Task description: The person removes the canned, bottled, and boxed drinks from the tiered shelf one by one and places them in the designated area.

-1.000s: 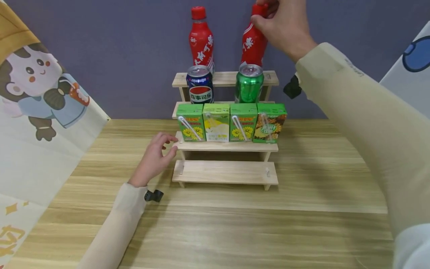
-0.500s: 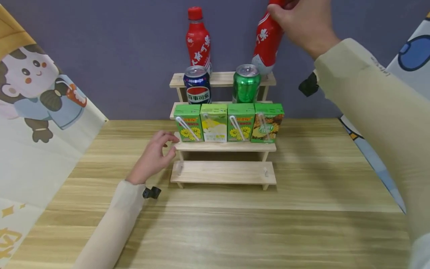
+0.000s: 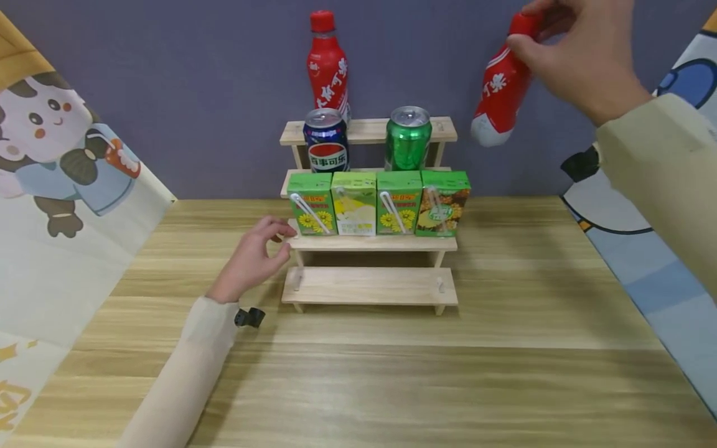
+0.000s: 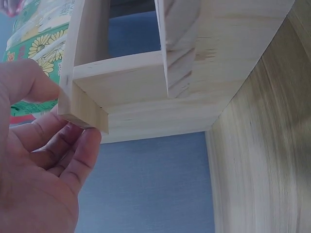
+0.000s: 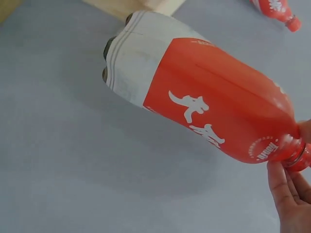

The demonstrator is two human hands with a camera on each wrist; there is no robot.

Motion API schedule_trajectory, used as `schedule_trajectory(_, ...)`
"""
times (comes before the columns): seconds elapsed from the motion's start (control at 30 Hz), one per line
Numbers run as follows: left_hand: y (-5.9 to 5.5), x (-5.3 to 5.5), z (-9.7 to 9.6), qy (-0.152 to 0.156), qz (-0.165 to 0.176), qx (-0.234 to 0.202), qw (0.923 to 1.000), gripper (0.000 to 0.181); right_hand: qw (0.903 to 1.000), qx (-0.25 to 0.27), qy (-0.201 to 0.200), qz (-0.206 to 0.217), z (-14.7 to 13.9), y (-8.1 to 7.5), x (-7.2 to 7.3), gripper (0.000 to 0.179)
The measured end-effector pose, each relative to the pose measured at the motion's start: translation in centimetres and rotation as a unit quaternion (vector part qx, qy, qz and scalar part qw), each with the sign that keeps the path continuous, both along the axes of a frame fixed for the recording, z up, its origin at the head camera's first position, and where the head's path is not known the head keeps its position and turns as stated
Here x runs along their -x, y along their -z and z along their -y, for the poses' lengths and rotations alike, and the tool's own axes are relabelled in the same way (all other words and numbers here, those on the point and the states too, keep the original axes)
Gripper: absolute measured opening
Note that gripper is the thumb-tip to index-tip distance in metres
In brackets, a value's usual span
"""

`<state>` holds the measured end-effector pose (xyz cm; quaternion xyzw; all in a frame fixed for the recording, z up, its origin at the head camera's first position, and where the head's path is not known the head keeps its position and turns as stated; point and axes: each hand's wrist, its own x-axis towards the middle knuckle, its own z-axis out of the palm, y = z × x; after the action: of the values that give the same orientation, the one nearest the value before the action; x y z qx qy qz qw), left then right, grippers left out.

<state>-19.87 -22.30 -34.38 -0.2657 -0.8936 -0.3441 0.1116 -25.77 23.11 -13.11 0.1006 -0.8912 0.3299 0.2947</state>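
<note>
My right hand grips a red cola bottle by its cap and neck. The bottle hangs tilted in the air right of the stepped wooden stand, its pale base pointing down and left. In the right wrist view, fingers and thumb close around the neck of this bottle. My left hand is at the left end of the stand's second step from the front. Seen from the left wrist, its thumb and fingers pinch the board's end.
Another red bottle stands on the top step. One step lower are a blue cola can and a green can. Several juice boxes line the second step. A grey-blue wall rises behind the wooden table.
My right hand has lifted the red bottle off the top step's right side and carried it rightward, clear of the stand. The left hand keeps its place on the stand.
</note>
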Motion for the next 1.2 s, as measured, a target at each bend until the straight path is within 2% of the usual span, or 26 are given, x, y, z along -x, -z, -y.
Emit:
schedule_trajectory(0.27,0.0,0.0,0.1,-0.003,0.004,0.0,1.0,0.02,0.9993,-0.03,0.013,0.018,-2.9,3.1,-0.8,0.041)
schedule_trajectory(0.47,0.0,0.0,-0.1,-0.002,0.001,-0.002,1.0,0.021,0.9983,-0.029,0.013,0.049,-4.1,6.0,-1.0,0.043)
schedule_trajectory(0.6,0.0,-0.1,-0.1,-0.001,-0.002,-0.001,1.0,0.021,0.998,-0.008,0.002,0.062,-4.5,8.0,-0.7,0.039)
schedule_trajectory(0.77,-0.1,0.0,0.1,-0.007,-0.005,0.005,1.0,0.02,0.9968,0.01,-0.014,0.078,-3.9,10.4,0.2,0.033)
schedule_trajectory(1.0,0.4,-0.8,1.1,-0.016,-0.011,0.003,0.9998,0.02,0.9936,-0.036,-0.055,0.092,-1.4,14.7,1.9,0.025)
schedule_trajectory(1.2,0.3,-1.3,1.1,-0.019,-0.017,0.008,0.9996,0.02,0.992,-0.021,-0.072,0.102,-0.3,16.4,2.5,0.023)
